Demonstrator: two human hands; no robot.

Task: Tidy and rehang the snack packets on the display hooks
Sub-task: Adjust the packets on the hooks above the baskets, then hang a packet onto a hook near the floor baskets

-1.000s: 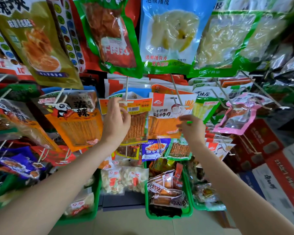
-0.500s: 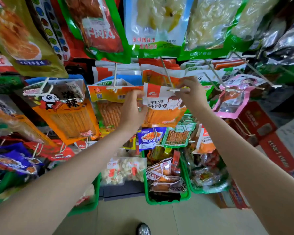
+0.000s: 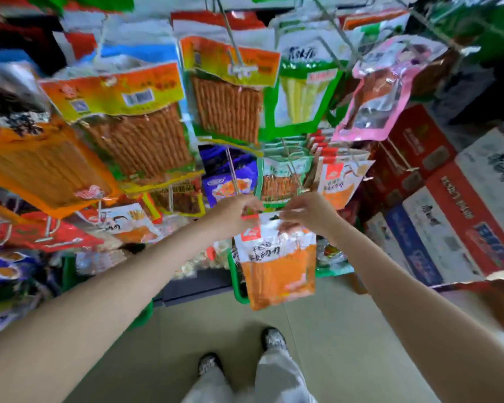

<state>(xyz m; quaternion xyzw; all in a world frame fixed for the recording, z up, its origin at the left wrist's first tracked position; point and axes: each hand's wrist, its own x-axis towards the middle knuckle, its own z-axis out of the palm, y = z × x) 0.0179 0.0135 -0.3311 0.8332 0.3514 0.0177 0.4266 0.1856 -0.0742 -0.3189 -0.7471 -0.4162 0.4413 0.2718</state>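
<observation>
Snack packets crowd the display hooks above a pale tiled floor (image 3: 346,344).

I hold one orange-and-white packet (image 3: 277,263) by its top edge, my left hand (image 3: 236,212) pinching the left corner and my right hand (image 3: 309,213) the right corner; it hangs free below both grips, in front of a green basket (image 3: 237,286). Behind it, stick-snack packets (image 3: 137,123) hang from wire hooks (image 3: 233,45). Red and white cartons (image 3: 454,205) are stacked at the right. My shoes (image 3: 271,338) show on the floor below.
</observation>
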